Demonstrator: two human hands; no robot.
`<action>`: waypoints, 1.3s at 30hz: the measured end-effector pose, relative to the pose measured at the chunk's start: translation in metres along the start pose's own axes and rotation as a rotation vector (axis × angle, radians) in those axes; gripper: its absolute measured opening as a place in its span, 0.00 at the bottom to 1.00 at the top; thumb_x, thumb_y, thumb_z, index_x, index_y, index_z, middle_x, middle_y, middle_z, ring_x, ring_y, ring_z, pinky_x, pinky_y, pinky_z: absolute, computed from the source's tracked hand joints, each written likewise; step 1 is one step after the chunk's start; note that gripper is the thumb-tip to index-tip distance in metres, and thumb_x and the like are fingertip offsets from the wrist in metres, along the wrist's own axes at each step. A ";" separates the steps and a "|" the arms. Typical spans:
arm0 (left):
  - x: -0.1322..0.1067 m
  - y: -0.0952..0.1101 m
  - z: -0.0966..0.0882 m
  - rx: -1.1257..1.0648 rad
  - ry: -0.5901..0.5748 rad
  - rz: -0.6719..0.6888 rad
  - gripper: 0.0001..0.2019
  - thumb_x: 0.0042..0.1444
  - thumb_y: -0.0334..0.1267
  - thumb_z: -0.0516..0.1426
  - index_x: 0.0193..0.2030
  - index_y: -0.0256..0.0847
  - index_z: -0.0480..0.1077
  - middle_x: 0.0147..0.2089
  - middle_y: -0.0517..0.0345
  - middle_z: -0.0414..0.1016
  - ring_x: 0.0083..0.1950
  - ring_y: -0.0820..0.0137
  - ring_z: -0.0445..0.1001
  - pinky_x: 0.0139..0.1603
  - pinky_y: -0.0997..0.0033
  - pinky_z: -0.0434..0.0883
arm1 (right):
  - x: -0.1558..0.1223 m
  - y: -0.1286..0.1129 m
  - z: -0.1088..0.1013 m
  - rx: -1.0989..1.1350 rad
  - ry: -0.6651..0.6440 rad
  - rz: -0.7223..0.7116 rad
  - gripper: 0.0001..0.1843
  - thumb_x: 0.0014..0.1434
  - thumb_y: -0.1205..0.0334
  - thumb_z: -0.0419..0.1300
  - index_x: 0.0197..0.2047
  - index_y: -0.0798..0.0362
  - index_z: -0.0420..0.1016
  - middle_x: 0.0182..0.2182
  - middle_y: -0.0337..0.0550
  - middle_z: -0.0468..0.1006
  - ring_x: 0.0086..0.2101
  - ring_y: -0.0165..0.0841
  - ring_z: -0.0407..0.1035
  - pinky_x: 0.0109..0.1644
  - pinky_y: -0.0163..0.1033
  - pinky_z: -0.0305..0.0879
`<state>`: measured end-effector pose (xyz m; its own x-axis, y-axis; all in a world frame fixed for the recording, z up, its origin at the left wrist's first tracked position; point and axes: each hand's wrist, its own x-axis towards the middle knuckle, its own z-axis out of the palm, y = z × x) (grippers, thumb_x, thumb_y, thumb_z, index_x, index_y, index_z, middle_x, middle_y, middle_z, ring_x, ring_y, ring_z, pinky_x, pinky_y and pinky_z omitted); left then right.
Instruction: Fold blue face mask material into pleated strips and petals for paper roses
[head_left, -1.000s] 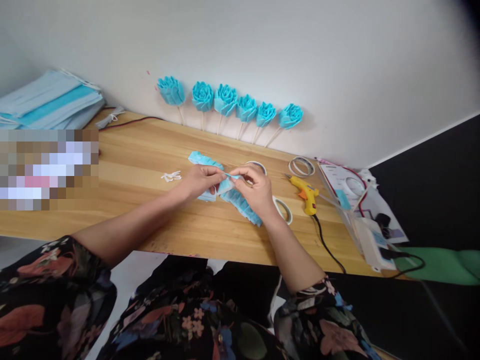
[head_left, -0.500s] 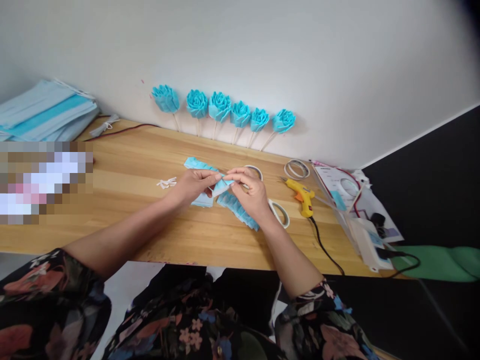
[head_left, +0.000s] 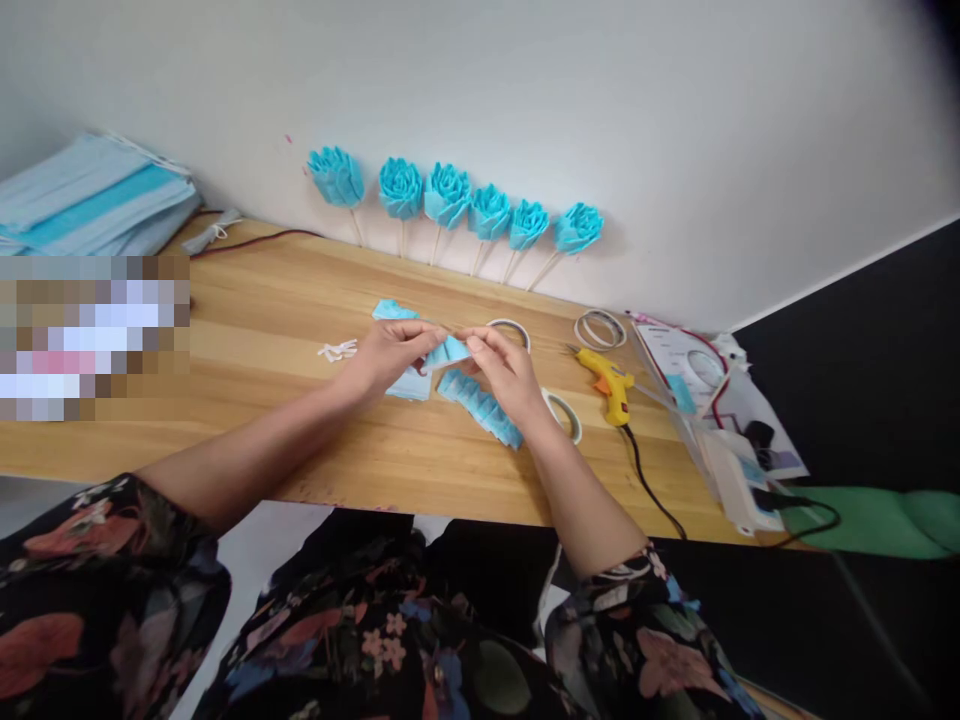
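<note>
Centre stage, the blue piece [head_left: 448, 352] hangs above the table [head_left: 420, 465], stretched between two sets of fingertips! At its nine o'clock end, the left hand [head_left: 386, 355] has thumb and forefinger pinched tight on it, palm turned inward, forearm running in from eight o'clock. At three o'clock, the right hand [head_left: 502, 365] matches it: thumb and fingers closed on the other end, knuckles up and bent, forearm angling in from between four and five. The tips of both hands sit near each other, wrists well apart.

Working outward from the piece: a pleated strip [head_left: 480, 408] lies at five o'clock, near the right hand. A flat sheet [head_left: 409, 385] sits at eight, partly under the left hand, with another strip [head_left: 395, 310] peeking out at ten. White scraps [head_left: 337, 350] lie at nine. One tape roll [head_left: 528, 336] is half hidden behind the right hand at two; the yellow glue gun [head_left: 617, 400] lies beyond, between three and four. Up at twelve, six flowers [head_left: 448, 195] lean on the wall [head_left: 480, 80]; the masks [head_left: 90, 195] are stacked at ten.
</note>
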<state>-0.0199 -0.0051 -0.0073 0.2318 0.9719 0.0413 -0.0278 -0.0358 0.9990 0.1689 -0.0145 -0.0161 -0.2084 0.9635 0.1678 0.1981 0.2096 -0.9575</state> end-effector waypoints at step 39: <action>-0.004 -0.003 0.002 0.166 -0.095 -0.015 0.12 0.55 0.43 0.60 0.25 0.38 0.73 0.22 0.61 0.71 0.25 0.76 0.67 0.28 0.76 0.66 | 0.002 0.003 0.000 0.002 0.113 -0.039 0.24 0.63 0.41 0.57 0.26 0.51 0.69 0.23 0.35 0.64 0.26 0.28 0.59 0.31 0.36 0.56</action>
<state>-0.0188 -0.0091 -0.0100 0.3219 0.9465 0.0205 0.1351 -0.0674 0.9885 0.1693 -0.0118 -0.0181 -0.1065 0.9673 0.2302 0.1902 0.2470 -0.9502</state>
